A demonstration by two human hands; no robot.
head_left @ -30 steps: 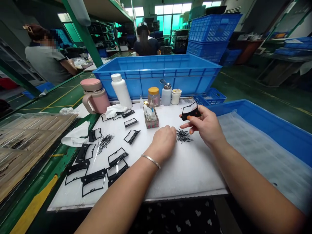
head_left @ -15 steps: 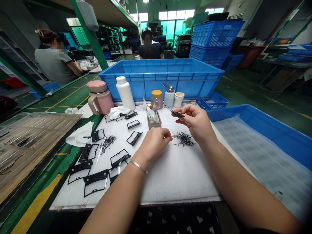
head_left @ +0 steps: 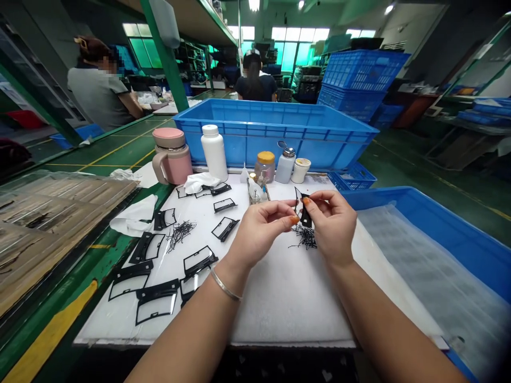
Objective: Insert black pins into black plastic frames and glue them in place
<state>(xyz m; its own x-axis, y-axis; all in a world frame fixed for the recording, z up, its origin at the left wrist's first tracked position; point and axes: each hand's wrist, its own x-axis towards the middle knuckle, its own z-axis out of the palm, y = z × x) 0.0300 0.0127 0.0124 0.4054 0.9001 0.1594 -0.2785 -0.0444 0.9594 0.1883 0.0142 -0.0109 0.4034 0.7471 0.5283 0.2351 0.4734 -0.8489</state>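
Observation:
Tilted up over the white work surface (head_left: 295, 298) is a black plastic frame (head_left: 306, 217), pinched between the thumb and fingers of my right hand (head_left: 333, 226). My left hand (head_left: 265, 226) meets it from the left, thumb and fingertips pressed together at the frame's thin edge. Whatever those fingertips hold is too small to make out. Below and behind the hands lies a pile of thin black strips (head_left: 306, 240), partly covered by my fingers. A second pile of strips (head_left: 181, 234) sits to the left, among several similar black frames (head_left: 157, 290).
A small box of tools (head_left: 258, 196), a jar with an orange lid (head_left: 265, 165), a pump bottle (head_left: 285, 166), a white bottle (head_left: 214, 154) and a pink mug (head_left: 174, 157) stand behind. Blue crates (head_left: 275, 143) border the back; another blue bin (head_left: 451, 223) is at right. Two people sit beyond.
My left hand has risen from the strip pile to the frame. My right hand has lowered and turned the frame more upright, bringing both hands together. The view has shifted slightly.

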